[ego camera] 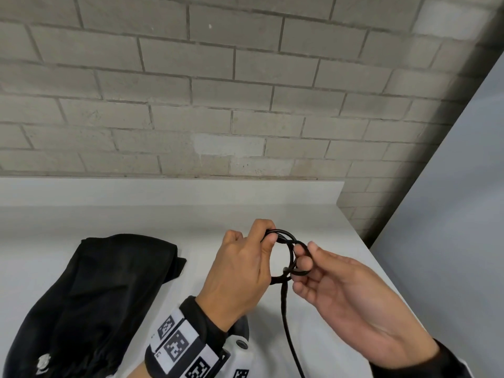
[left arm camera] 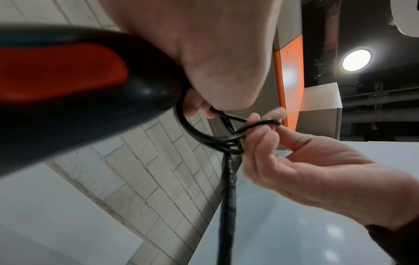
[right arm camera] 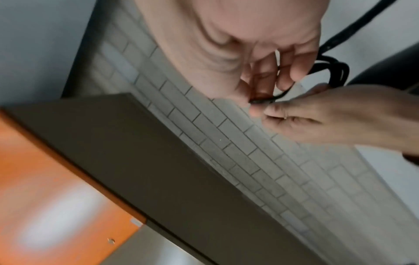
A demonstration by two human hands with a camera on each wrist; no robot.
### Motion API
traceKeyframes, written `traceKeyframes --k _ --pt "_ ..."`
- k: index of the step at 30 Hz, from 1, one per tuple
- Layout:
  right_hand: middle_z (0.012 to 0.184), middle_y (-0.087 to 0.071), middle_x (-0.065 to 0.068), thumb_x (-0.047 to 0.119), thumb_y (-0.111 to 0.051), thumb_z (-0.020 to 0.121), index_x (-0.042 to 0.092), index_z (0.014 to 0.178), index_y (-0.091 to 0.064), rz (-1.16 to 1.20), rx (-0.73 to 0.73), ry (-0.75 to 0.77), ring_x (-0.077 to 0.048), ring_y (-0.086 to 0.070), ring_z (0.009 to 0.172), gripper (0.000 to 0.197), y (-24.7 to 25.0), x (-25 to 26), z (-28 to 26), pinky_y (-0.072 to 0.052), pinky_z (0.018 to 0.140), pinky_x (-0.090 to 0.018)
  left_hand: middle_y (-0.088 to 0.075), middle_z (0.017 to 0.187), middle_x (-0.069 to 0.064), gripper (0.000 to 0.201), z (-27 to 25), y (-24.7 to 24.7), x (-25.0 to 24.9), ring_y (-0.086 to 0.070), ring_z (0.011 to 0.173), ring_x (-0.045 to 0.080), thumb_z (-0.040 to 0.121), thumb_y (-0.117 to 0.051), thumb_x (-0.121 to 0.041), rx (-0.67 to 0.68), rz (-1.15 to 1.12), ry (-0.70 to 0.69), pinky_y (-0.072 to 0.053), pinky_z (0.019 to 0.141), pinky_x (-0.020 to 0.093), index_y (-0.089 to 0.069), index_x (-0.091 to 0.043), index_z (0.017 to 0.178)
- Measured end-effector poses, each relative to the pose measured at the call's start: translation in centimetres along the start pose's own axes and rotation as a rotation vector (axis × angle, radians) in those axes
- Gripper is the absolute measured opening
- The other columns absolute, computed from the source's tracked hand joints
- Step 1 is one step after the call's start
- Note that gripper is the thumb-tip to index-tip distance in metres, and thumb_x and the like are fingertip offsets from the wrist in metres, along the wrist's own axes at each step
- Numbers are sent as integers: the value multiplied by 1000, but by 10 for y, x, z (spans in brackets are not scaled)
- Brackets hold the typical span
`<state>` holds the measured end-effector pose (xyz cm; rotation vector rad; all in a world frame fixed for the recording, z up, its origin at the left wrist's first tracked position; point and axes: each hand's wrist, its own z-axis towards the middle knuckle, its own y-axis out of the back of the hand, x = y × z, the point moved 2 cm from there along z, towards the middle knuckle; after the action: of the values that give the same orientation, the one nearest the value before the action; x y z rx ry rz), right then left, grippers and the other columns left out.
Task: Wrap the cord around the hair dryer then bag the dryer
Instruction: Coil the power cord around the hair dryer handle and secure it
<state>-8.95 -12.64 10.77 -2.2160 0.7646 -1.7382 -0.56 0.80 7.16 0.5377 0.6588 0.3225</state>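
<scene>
Head: left hand (ego camera: 240, 271) pinched coiled thin black rubber cord (ego camera: 286, 255) above white table (ego camera: 341, 309); right hand (ego camera: 346, 293) pinched a loop. Black fabric bag (ego camera: 90, 296) lay left.
Left wrist: black-and-orange plastic hair dryer (left arm camera: 68, 86) sat under left palm.
Right wrist: blurred; fingertips (right arm camera: 256, 109) pinched cord.

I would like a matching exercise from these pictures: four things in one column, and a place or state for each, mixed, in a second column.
Things:
1. cord
2. black bag
3. left hand
4. right hand

Places or states:
A. lies on the white counter, at the left
B. coiled in small loops between both hands
C. pinches a loop with palm turned up
D. holds the coil, wrist wearing a band with printed markers

Pairs: 1-B, 2-A, 3-D, 4-C
</scene>
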Motion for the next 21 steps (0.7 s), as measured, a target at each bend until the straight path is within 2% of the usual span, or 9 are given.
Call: traceKeyframes --k 3,6,8,10,12,15,18,21 --pt "74 -61 -8 21 -66 85 3 89 -74 7 43 31 -21 -59 76 20 6 -2 1 -50 82 -37 -51 52 -6 13 2 -1 -3 -52 52 29 103 -32 -31 -1 -1 2 -32 65 19 -44 -26 106" --pt "88 -73 -9 8 -75 82 7 93 -73 -330 43 248 -17 -65 86 11 7 -10 -2 -53 81 -25 -50 50 -6 13 4 -3 -3 -51 50 27 103 -32 -32 10 -11 21 -27 66 16 -43 -26 105" --pt "95 -74 -2 -2 -70 85 15 91 -72 -538 -4 392 -14 -68 90 18 6 -17 -2 -52 80 -21 -51 50 -5 14 5 -3 -3 -51 50 27 102 -32 -33 22 2 25 -28 66 16 -43 -25 106" --pt "98 -73 1 -3 -65 88 21 90 -71 -633 -40 483 -12 -68 95 24 2 -22 -2 -51 83 -19 -51 50 -5 17 6 -3 -4 -52 52 25 103 -32 -35 36 5 34 -30 65 14 -45 -24 107" --pt "98 -75 1 0 -64 90 19 93 -68 -605 -98 500 -13 -70 97 19 0 -26 0 -52 85 -21 -52 56 -8 28 6 -3 -4 -53 61 24 106 -28 -40 59 -23 92 -31 63 10 -48 -21 111" --pt "88 -76 -9 5 -62 92 14 95 -64 -487 -166 478 -21 -72 92 9 -3 -27 1 -53 89 -30 -54 63 -10 47 5 -8 -2 -51 73 19 96 -17 -53 126 -89 166 -33 60 13 -48 -23 114" --pt "84 -77 -10 7 -61 93 10 96 -61 -389 -185 451 -22 -73 93 5 -11 -22 3 -49 94 -36 -51 63 -18 46 6 -7 -6 -50 71 11 95 -17 -53 139 -160 179 -34 59 17 -48 -25 112" --pt "89 -78 -11 7 -62 91 5 99 -60 -269 -202 445 -24 -72 97 9 -16 -18 5 -48 99 -41 -54 64 -11 43 6 -5 -8 -50 65 10 96 -19 -52 139 -203 188 -38 57 23 -49 -25 109"
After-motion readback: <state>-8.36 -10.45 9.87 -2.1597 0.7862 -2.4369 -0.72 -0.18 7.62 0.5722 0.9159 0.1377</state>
